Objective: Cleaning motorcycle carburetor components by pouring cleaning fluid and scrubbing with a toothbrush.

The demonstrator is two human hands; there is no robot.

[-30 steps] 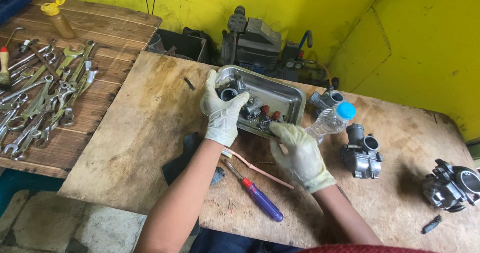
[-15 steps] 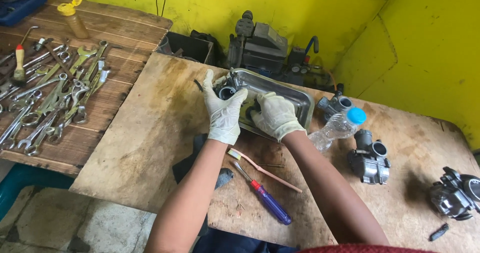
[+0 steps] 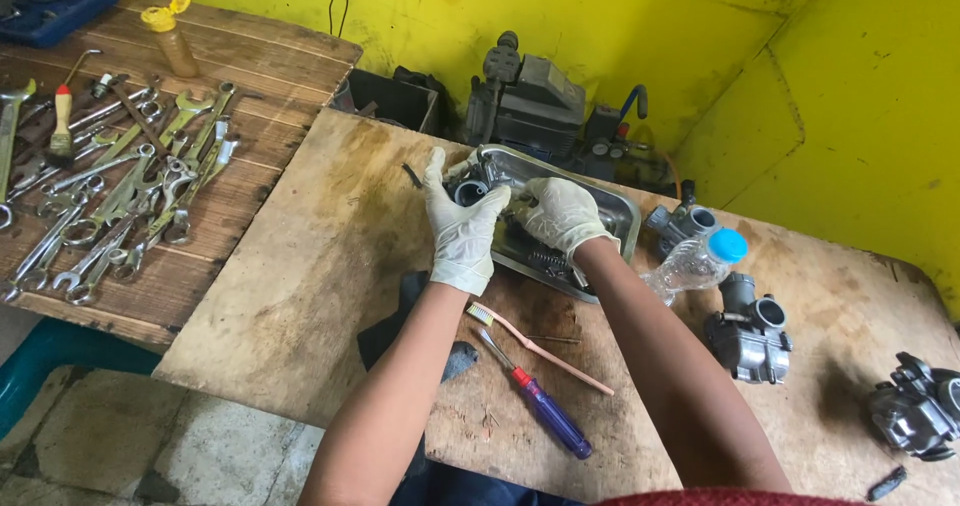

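Gloved hands, left point(image 3: 462, 228) and right point(image 3: 560, 214), grip one carburetor point(image 3: 472, 182)

We see 1 grey metal carburetor body point(image 3: 470, 188), round bore facing up, tilted, held at the left end of the dented steel tray point(image 3: 618, 216), small springs and parts lying inside the tray.

Gloved left hand point(image 3: 462, 228) and right hand point(image 3: 558, 216) grip carburetor point(image 3: 472, 184) over tray point(image 3: 620, 218).
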